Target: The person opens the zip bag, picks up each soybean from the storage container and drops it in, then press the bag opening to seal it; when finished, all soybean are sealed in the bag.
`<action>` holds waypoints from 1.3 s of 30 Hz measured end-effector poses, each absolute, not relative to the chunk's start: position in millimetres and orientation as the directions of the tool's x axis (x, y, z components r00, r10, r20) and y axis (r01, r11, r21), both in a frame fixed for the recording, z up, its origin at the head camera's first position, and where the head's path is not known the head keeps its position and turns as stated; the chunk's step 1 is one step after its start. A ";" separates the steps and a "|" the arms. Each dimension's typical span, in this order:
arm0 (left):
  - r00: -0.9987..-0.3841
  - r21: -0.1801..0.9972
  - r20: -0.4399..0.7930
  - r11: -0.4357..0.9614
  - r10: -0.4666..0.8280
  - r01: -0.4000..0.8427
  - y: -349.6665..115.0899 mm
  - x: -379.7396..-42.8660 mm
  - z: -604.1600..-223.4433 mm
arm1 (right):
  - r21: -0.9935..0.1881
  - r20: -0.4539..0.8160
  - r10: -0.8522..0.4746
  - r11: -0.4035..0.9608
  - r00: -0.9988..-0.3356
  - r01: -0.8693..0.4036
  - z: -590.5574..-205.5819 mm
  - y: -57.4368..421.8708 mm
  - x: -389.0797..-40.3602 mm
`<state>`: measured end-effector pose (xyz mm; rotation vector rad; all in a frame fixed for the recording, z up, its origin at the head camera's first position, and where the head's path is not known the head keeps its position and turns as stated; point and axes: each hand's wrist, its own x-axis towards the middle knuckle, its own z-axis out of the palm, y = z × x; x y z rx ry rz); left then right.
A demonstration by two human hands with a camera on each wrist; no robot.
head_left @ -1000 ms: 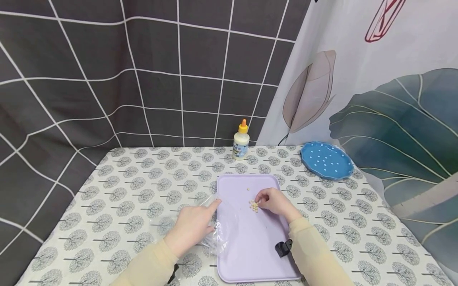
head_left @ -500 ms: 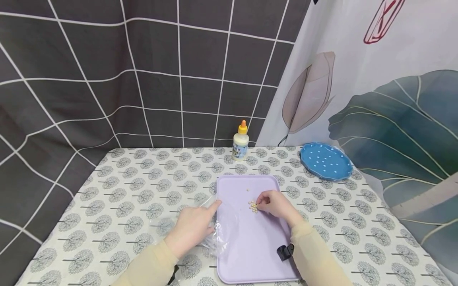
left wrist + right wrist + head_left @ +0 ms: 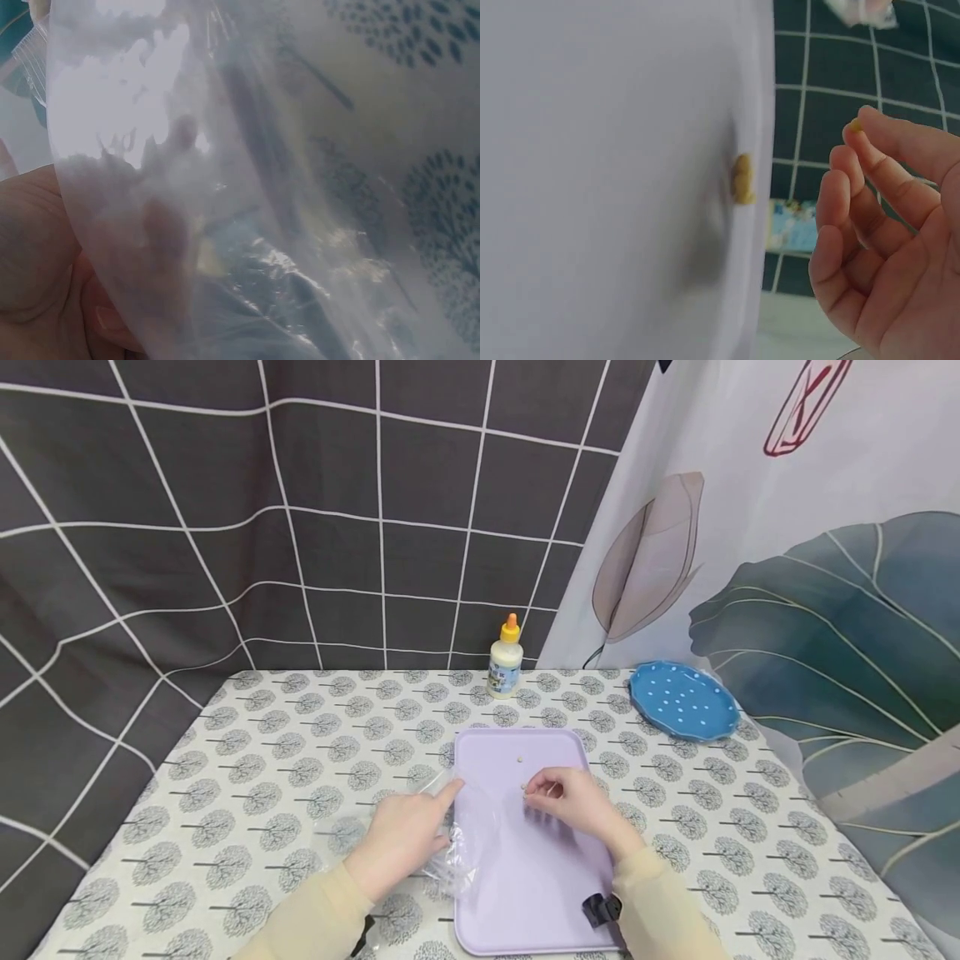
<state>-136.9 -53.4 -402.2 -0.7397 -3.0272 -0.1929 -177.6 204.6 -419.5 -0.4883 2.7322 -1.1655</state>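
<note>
My right hand (image 3: 573, 802) is over the lilac tray (image 3: 517, 881). Between its thumb and index finger it pinches a small yellow soybean (image 3: 856, 125), and the other fingers curl loosely. A little pile of soybeans (image 3: 742, 180) lies on the tray; in the head view my hand covers most of it. One loose soybean (image 3: 520, 759) sits farther back. At the tray's left edge my left hand (image 3: 401, 835) holds a clear plastic zip bag (image 3: 240, 247), which spreads partly across the tray. Some of the left fingers are blurred behind the film.
A glue bottle (image 3: 505, 664) with an orange tip stands upright behind the tray. The blue dotted plate (image 3: 685, 702) lies at the back right. A tree-patterned cloth (image 3: 285, 777) covers the table, and a dark checked curtain (image 3: 315, 527) hangs behind.
My right hand has shifted slightly left and nearer to me, lifting a soybean and now covering most of the pile in the head view. The left hand and bag stay put.
</note>
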 end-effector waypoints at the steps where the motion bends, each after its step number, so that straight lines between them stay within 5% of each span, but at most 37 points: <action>1: -0.888 0.113 0.047 0.880 0.458 0.461 -53.1 -136.8 -401.9 | -0.717 0.026 -0.353 0.645 -0.935 -0.264 -417.5 202.6 -175.7; 16: -0.878 0.095 0.098 0.873 0.469 0.478 -51.0 -135.9 -401.3 | -0.741 0.123 -0.493 0.532 -0.861 -0.411 -401.7 173.8 -157.4; 39: -0.878 0.115 0.062 0.870 0.475 0.479 -47.5 -136.1 -399.9 | -0.729 0.043 -0.391 0.617 -0.919 -0.297 -424.9 198.0 -168.5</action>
